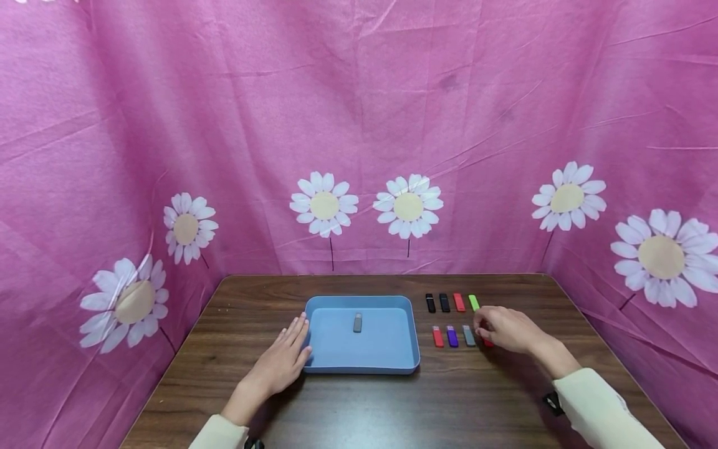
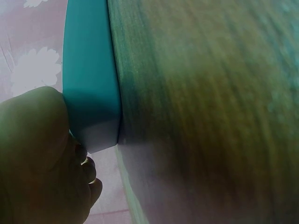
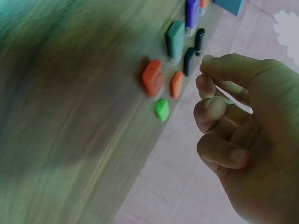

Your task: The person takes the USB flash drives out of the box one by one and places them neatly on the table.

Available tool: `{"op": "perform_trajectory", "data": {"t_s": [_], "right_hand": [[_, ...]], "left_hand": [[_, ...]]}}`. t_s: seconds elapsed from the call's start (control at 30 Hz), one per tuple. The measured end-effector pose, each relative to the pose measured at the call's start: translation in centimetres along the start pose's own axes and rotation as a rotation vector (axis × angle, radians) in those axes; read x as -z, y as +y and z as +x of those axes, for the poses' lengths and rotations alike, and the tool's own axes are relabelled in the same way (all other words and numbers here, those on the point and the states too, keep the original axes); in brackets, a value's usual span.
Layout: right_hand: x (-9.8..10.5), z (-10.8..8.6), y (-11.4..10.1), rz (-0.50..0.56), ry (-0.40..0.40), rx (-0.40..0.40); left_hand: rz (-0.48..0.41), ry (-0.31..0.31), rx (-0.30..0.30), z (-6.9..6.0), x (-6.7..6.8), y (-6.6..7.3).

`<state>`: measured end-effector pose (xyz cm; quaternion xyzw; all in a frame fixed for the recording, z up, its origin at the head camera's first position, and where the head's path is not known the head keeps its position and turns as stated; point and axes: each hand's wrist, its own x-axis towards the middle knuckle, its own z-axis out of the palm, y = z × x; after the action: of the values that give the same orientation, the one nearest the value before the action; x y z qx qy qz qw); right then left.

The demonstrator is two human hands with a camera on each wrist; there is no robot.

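A shallow blue tray (image 1: pixel 387 349) stands on the table with one grey USB stick (image 1: pixel 357 323) lying in it. My left hand (image 1: pixel 282 357) rests along the tray's left side, fingers extended. To the right of the tray, USB sticks lie in two rows. Over the right end of these rows hovers my right hand (image 1: pixel 509 328), its fingers loosely bent and nothing visible between them. Below it a red USB stick (image 3: pixel 152 78) lies on the table, partly covered in the head view. Nearby are a green USB stick (image 1: pixel 473 302) and a grey-green one (image 1: pixel 468 335).
Two black USB sticks (image 1: pixel 437 303) and a red one (image 1: pixel 459 302) make up the rest of the back row. In the front row lie another red stick (image 1: pixel 437 337) and a purple one (image 1: pixel 452 336). Pink flowered cloth (image 1: pixel 359 125) surrounds the brown wooden table (image 1: pixel 224 349).
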<state>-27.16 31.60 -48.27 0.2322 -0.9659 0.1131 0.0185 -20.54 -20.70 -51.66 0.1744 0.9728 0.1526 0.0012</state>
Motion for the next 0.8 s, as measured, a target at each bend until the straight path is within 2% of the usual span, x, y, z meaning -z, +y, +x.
{"op": "perform_trajectory", "data": {"t_s": [0.13,0.4,0.63,0.8], "right_hand": [[0.2,0.7,-0.9,0.008,0.001,0.025],[0.4,2.2,-2.6,-0.010,-0.001,0.086],[0.7,3.9,-4.6,-0.006,-0.018,0.124],[0.9,4.9,-6.1,0.009,-0.002,0.175]], "left_hand": [[-0.006,0.021,-0.007,0.0,-0.1,0.0],[0.011,-0.021,0.018,0.0,0.1,0.0],[0.013,-0.023,0.023,0.0,0.4,0.3],[0.014,-0.021,0.028,-0.1,0.4,0.3]]}}
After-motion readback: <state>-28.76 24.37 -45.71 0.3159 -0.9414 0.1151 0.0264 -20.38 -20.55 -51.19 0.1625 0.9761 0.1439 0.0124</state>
